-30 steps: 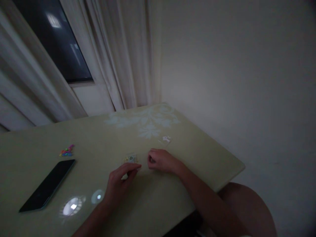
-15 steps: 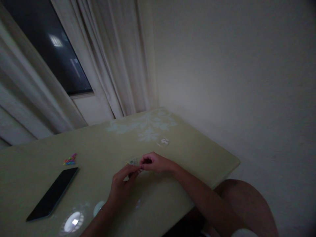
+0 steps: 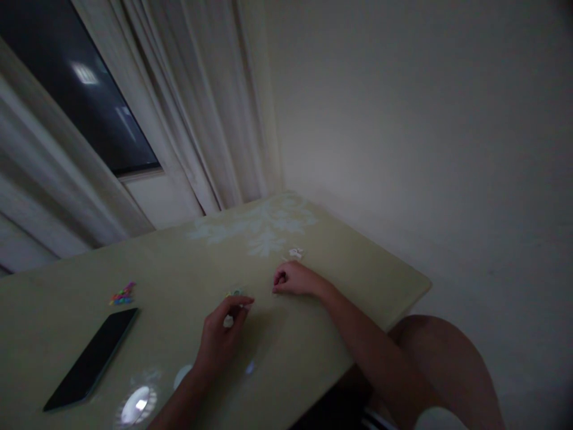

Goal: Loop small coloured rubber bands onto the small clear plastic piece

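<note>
My left hand (image 3: 224, 325) is closed in a pinch above the table, with a small whitish piece (image 3: 246, 306) between its fingertips. Its kind is too small to make out. Just behind those fingers lies a little group of small pale and yellowish ring-like pieces (image 3: 236, 292), partly hidden by the hand. To the right, apart from the left, my right hand (image 3: 295, 279) has its fingers curled and pressed together. Something tiny may be at its fingertips, but I cannot make it out. Beyond its knuckles sit several small white pieces (image 3: 296, 253).
The glossy table (image 3: 170, 263) carries a pale floral pattern near the wall. At left lie a dark tablet-like slab (image 3: 92, 359) and a heap of small multicoloured pieces (image 3: 122, 294). Light reflections show on the near tabletop. Curtains (image 3: 201, 107) hang behind.
My hands have come apart: the right moved right and slightly away, towards the white pieces. The left stays about where it was, a whitish piece now showing in its fingers.
</note>
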